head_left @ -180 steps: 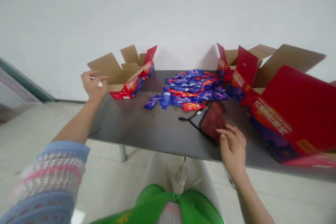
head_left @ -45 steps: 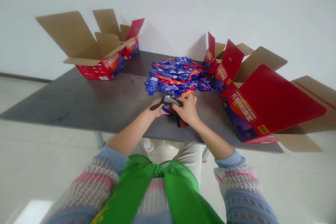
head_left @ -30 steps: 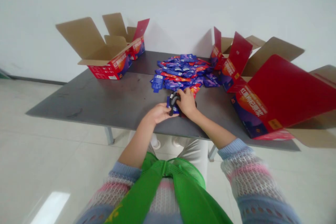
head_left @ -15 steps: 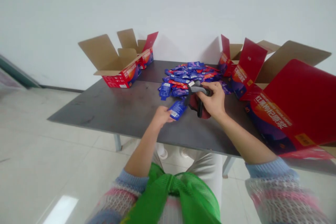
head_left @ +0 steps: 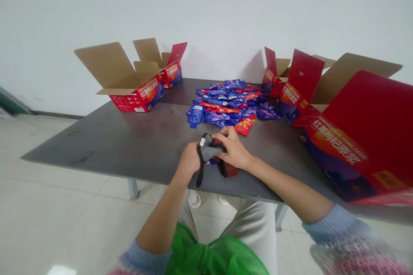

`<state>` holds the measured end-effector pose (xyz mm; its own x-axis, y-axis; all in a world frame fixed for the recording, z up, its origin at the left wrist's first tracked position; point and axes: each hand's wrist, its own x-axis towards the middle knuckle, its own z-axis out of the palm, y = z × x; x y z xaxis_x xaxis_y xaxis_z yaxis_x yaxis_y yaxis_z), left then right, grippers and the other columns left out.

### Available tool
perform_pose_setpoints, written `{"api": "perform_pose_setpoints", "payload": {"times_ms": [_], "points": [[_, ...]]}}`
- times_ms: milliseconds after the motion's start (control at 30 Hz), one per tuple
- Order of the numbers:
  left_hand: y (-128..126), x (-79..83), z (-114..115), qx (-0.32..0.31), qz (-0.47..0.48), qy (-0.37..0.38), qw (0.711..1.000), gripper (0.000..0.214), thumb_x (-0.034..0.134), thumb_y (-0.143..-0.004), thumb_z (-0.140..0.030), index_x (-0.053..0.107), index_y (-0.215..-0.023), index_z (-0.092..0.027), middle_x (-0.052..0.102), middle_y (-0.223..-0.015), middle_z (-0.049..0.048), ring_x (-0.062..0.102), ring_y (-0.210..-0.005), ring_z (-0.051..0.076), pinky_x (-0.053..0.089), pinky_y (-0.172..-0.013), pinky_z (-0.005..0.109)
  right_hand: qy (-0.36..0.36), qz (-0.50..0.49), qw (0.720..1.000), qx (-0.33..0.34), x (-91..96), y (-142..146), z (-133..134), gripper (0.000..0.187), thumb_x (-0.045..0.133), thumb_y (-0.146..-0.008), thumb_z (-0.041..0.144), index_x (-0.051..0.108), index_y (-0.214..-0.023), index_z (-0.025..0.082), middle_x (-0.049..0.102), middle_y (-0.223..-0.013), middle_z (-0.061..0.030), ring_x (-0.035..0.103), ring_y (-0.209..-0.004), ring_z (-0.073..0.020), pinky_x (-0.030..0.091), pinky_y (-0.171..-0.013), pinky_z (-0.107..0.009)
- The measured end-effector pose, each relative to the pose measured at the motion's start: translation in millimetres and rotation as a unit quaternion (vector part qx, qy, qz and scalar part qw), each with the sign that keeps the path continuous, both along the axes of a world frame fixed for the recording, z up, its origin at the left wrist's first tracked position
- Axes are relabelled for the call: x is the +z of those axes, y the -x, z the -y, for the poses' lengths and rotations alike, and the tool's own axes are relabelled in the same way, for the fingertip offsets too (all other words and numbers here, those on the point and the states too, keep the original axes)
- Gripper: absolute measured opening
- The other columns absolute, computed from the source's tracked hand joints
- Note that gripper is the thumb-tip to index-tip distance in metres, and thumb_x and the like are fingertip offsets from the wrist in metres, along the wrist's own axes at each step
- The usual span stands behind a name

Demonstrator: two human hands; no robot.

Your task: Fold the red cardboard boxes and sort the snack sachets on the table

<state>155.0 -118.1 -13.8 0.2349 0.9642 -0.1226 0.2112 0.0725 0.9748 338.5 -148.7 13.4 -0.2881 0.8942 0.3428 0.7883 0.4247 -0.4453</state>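
My right hand (head_left: 235, 148) is closed around a black, grey and dark-red strap-like item (head_left: 209, 151), whose exact kind I cannot make out. Just to its left, my left hand (head_left: 190, 159) is closed, its fingers mostly hidden behind that item. A small bit of a blue sachet (head_left: 212, 162) shows under the item, by the left hand's fingers. Beyond both hands lies a loose pile of blue and red sachets (head_left: 226, 99). One red sachet (head_left: 245, 125) is at the near edge of the pile, close to my right fingertips.
Two open red cartons (head_left: 138, 99) (head_left: 172, 74) stand at the left of the dark table (head_left: 97, 137). Several more open cartons (head_left: 342, 146) line the right side, their flaps raised. A white wall rises behind the table.
My right hand has brought the strap-like item left and nearer, against my left hand. The blue sachet is now mostly covered. The red sachet at the pile's edge has come into view.
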Motion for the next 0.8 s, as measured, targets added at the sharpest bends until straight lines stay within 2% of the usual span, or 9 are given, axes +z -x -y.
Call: {"api": "perform_pose_setpoints", "payload": {"times_ms": [67,133,233,300,400,500,567,667,800], "points": [[-1.9,-0.6,-1.4,-0.004,-0.009,0.006,1.0,0.013,0.076,-0.068,-0.016,0.072,-0.08,-0.013,0.067,-0.057,-0.0001,0.066,-0.05,0.017,0.051,-0.046,0.021,0.023,0.026,0.999,-0.041,-0.5,-1.4,-11.6,0.047,0.07,-0.078,0.022,0.061,-0.124,0.024,0.047,-0.108,-0.0098,0.05,-0.106,-0.0251,0.048,-0.095,-0.041],[-5.2,0.6,-1.7,0.007,-0.011,0.031,0.999,0.009,0.071,-0.071,-0.01,0.069,-0.078,-0.014,0.065,-0.054,-0.002,0.064,-0.046,0.015,0.051,-0.045,0.02,0.046,0.045,0.991,-0.119,-0.1,-4.2,-23.6,0.042,0.071,-0.08,0.028,0.063,-0.121,0.024,0.049,-0.103,-0.0107,0.053,-0.098,-0.0264,0.049,-0.089,-0.042],[-9.4,6.1,-0.4,0.029,-0.02,0.049,0.998,0.011,0.064,-0.076,-0.004,0.063,-0.07,-0.014,0.063,-0.05,-0.0017,0.063,-0.043,0.014,0.052,-0.044,0.02,0.069,0.029,0.972,-0.222,0.0,-10.6,-36.4,0.043,0.074,-0.078,0.038,0.065,-0.118,0.025,0.051,-0.104,-0.0131,0.055,-0.097,-0.0302,0.049,-0.082,-0.042],[-11.0,11.8,1.3,0.04,-0.017,0.061,0.997,0.016,0.061,-0.079,-0.004,0.06,-0.066,-0.013,0.063,-0.049,0.0001,0.063,-0.042,0.014,0.053,-0.045,0.021,0.046,-0.003,0.97,-0.239,0.4,-15.5,-37.7,0.043,0.073,-0.077,0.036,0.064,-0.117,0.025,0.051,-0.104,-0.012,0.055,-0.098,-0.0297,0.049,-0.081,-0.04],[-11.5,18.3,4.0,0.064,0.009,0.078,0.995,0.015,0.06,-0.079,-0.004,0.06,-0.066,-0.013,0.064,-0.051,0.0007,0.064,-0.043,0.014,0.055,-0.048,0.022,-0.066,-0.062,0.974,-0.209,4.2,-20.3,-29.0,0.04,0.068,-0.076,0.027,0.063,-0.115,0.023,0.053,-0.105,-0.0095,0.054,-0.1,-0.0264,0.049,-0.085,-0.039],[-10.6,18.1,5.1,0.083,0.041,0.09,0.992,0.011,0.063,-0.075,-0.003,0.062,-0.07,-0.013,0.063,-0.051,-0.001,0.064,-0.045,0.013,0.056,-0.05,0.021,-0.152,-0.128,0.969,-0.148,9.6,-16.4,-16.6,0.04,0.066,-0.075,0.03,0.061,-0.113,0.021,0.057,-0.104,-0.0079,0.054,-0.1,-0.025,0.047,-0.091,-0.041],[-9.9,16.0,5.4,0.081,0.057,0.089,0.991,0.009,0.065,-0.072,-0.005,0.063,-0.068,-0.012,0.062,-0.05,-0.0004,0.065,-0.046,0.014,0.057,-0.05,0.022,-0.162,-0.161,0.967,-0.109,10.4,-9.2,-10.5,0.039,0.065,-0.075,0.032,0.06,-0.112,0.02,0.058,-0.102,-0.0075,0.054,-0.1,-0.0245,0.047,-0.092,-0.041],[-9.5,14.3,6.1,0.07,0.075,0.077,0.992,0.005,0.065,-0.066,-0.007,0.065,-0.065,-0.012,0.063,-0.049,0.0017,0.067,-0.047,0.018,0.059,-0.051,0.027,-0.136,-0.169,0.974,-0.058,7.6,2.9,-4.1,0.038,0.066,-0.075,0.031,0.062,-0.112,0.021,0.055,-0.104,-0.0074,0.053,-0.103,-0.0235,0.047,-0.093,-0.04],[-9.5,12.7,6.6,0.092,0.099,0.058,0.989,0.005,0.064,-0.064,-0.014,0.067,-0.068,-0.012,0.065,-0.052,0.0039,0.071,-0.057,0.025,0.062,-0.06,0.034,-0.114,-0.137,0.983,-0.05,6.8,13.9,4.4,0.047,0.07,-0.074,0.034,0.062,-0.119,0.025,0.046,-0.121,-0.0093,0.047,-0.118,-0.0265,0.042,-0.103,-0.046]]}}
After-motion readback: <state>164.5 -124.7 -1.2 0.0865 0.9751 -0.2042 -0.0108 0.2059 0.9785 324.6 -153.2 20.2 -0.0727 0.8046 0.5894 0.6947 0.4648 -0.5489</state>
